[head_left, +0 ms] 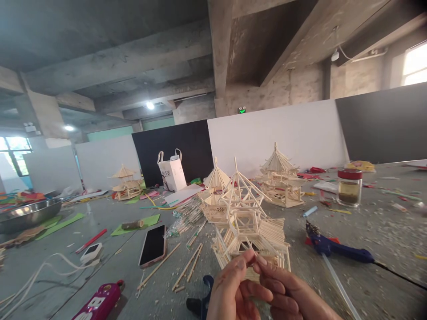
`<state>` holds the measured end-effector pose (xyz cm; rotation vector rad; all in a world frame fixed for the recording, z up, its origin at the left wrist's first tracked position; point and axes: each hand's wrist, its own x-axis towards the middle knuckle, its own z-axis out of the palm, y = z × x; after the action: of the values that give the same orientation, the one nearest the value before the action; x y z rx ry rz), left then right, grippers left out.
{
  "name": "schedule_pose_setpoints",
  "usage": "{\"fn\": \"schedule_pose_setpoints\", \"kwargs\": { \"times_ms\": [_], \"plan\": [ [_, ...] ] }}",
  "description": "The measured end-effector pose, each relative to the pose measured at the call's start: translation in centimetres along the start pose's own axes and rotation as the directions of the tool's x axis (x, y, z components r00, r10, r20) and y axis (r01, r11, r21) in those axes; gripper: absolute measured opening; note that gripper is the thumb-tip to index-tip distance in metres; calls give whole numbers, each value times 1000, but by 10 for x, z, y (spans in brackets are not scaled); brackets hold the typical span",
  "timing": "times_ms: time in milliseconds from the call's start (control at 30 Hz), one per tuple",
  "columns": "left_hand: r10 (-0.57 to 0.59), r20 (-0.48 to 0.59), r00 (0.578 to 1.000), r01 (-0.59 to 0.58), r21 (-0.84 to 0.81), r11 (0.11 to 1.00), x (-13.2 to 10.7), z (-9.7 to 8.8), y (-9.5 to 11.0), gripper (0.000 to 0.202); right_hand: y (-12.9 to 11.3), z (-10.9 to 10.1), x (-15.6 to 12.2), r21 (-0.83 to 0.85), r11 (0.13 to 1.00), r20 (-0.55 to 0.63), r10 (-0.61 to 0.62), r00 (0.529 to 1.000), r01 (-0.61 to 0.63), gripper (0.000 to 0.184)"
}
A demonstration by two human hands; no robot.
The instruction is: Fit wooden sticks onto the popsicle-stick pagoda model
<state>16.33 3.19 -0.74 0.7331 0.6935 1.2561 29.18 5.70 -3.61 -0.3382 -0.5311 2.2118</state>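
Note:
My left hand (233,286) and my right hand (290,293) meet at the bottom middle of the view, fingertips pinched together on a thin wooden stick (252,252). The stick points up toward a pagoda model (248,224) built of pale sticks, which stands on the grey floor directly behind my hands. Loose sticks (187,266) lie scattered to the left of the model.
Three more stick pagodas stand behind (216,195), (280,180), (126,183). A blue glue gun (336,251) lies to the right, a phone (153,245) and a pink power strip (98,303) to the left. A glass jar (348,186), white bag (171,171) and metal bowl (28,213) stand farther off.

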Motion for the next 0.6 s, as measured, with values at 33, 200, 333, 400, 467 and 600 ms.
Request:
{"fn": "schedule_pose_setpoints", "kwargs": {
  "times_ms": [33,200,333,400,467,600],
  "plan": [
    [-1,0,1000,1,-2,1000,0,0,1,25,1,0,1,-2,1000,-12,-7,1000,7,36],
    [9,47,999,-9,8,1000,2,1,3,24,1,3,2,-11,1000,-50,-28,998,27,38],
    [1,58,998,-1,0,1000,2,3,5,24,3,7,1,4,999,-86,-50,995,51,42],
    [-4,57,998,5,-7,1000,2,3,6,24,4,9,2,14,998,-106,-61,993,63,45],
    [-11,59,998,12,-17,1000,2,2,6,26,5,10,3,21,997,-126,-68,990,71,46],
    [-5,63,998,8,-36,999,3,1,5,26,5,11,3,37,995,-149,-85,985,91,49]
  ]
}}
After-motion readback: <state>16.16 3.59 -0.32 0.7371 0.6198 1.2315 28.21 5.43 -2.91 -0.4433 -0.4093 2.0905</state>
